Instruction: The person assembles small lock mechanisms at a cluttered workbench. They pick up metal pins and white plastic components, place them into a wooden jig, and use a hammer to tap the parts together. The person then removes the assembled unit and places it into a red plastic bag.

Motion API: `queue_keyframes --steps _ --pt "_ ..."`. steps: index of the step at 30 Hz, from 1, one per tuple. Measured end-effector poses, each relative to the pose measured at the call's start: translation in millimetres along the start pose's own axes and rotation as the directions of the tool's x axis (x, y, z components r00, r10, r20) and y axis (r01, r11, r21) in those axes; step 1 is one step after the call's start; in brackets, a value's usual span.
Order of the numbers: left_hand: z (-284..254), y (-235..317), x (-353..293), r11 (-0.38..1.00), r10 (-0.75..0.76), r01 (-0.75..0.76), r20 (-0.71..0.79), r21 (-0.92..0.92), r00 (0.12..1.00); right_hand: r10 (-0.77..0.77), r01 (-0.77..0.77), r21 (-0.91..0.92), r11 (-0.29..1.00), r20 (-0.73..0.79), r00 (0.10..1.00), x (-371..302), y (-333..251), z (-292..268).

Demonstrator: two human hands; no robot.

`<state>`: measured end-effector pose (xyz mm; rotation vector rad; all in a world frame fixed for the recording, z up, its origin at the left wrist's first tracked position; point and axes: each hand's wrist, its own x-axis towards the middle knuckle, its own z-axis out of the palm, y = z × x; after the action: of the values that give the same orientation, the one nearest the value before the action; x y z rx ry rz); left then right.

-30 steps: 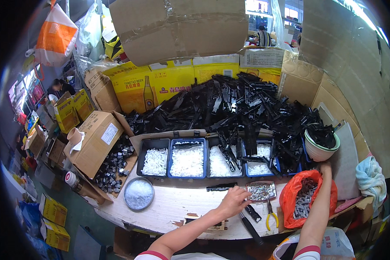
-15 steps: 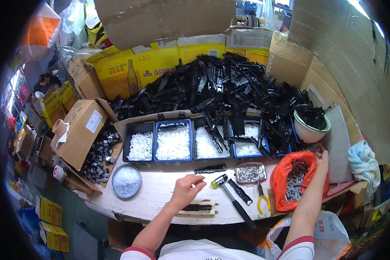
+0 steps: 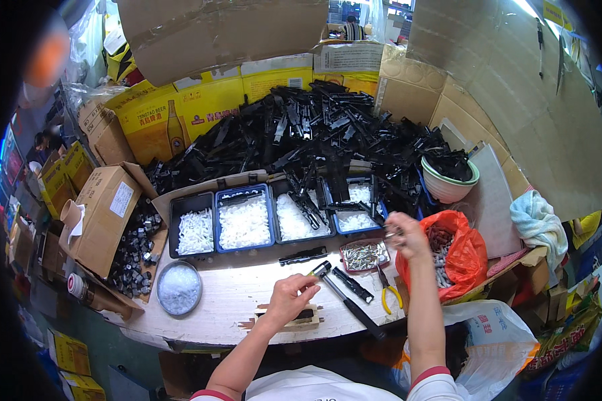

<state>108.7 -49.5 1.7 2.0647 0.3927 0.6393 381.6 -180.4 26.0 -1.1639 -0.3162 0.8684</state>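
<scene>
2 bare hands work over a white table [image 3: 231, 284] full of small parts.
The left hand [image 3: 291, 299] is above a small wooden block [image 3: 310, 323] that has a black strip [image 3: 304, 313] in it. Its fingers are bent with the thumb close by; I can't tell if they hold a thing. The right hand [image 3: 409, 238] is up between the red dish [image 3: 368, 269] of metal pins [image 3: 363, 254] and the orange bag [image 3: 473, 250] of grey bits [image 3: 441, 269]. Its fingers curl in, but they are blurry, so I can't tell if they grip a thing. A hammer [image 3: 351, 304] lies near the left hand, then a long black part [image 3: 352, 285], then yellow-handled pliers [image 3: 388, 294]. Behind are 4 trays [image 3: 246, 248] of little white parts [image 3: 246, 222], and a big black pile [image 3: 301, 127].
</scene>
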Motion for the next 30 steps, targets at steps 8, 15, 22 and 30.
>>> queue_keyframes --steps 8,15,22,30 --pt "-44.0 -21.4 -44.2 0.988 -0.147 0.152 -0.156 0.018 0.977 -0.432 0.482 -0.876 0.029 0.424 0.796 28.5 89.3 0.0" --pt "-54.5 -34.3 -63.5 0.986 -0.153 0.163 -0.195 0.037 0.969 -0.321 0.596 -0.772 -0.22 0.635 0.703 6.1 72.1 11.4" --pt "-64.8 -30.3 -62.8 0.982 -0.183 0.191 -0.231 0.011 0.956 -0.395 0.411 -0.904 0.117 0.337 0.855 -4.7 26.2 -6.4" --pt "-69.7 -37.6 -70.7 0.976 -0.218 0.214 -0.255 -0.044 0.942 -0.304 0.305 -0.926 -0.224 0.364 0.88 -17.3 38.2 -37.4"
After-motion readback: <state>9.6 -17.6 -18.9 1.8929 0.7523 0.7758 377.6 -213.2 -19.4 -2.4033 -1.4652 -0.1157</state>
